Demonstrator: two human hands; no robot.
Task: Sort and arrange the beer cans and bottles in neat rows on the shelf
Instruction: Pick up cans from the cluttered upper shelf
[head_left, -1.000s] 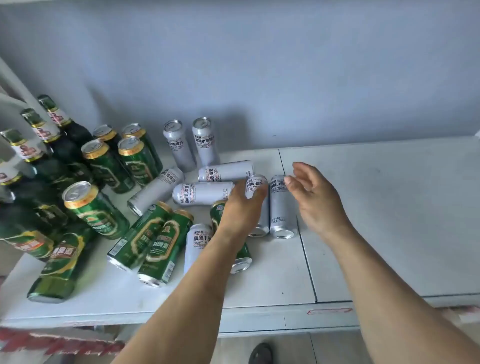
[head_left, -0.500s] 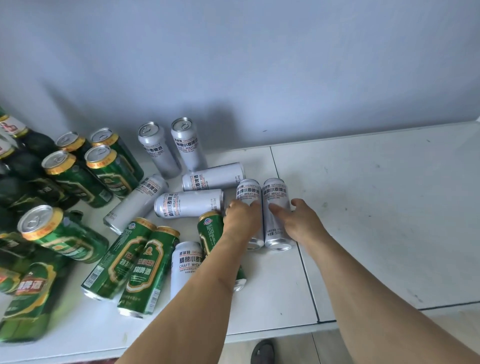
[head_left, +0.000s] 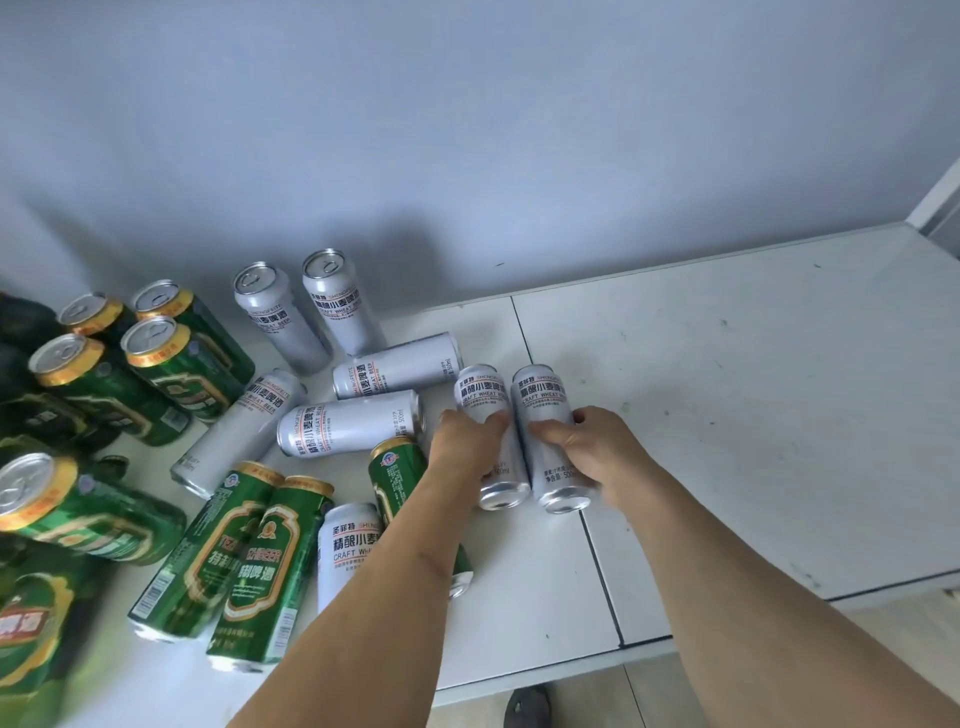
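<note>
Partly under the left hand (head_left: 470, 441) and right hand (head_left: 597, 447), one gripped silver can (head_left: 480, 400) apiece, labels half-hidden.

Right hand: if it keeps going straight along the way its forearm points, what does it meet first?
The right hand grips a lying silver can and points up-left. Beyond that can, the neighbouring silver can in the left hand comes first, probably; depth is hard to judge.

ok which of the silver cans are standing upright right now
Only the two silver cans at the back wall, tops up, side by side. The other silver ones lie on their sides.
</note>
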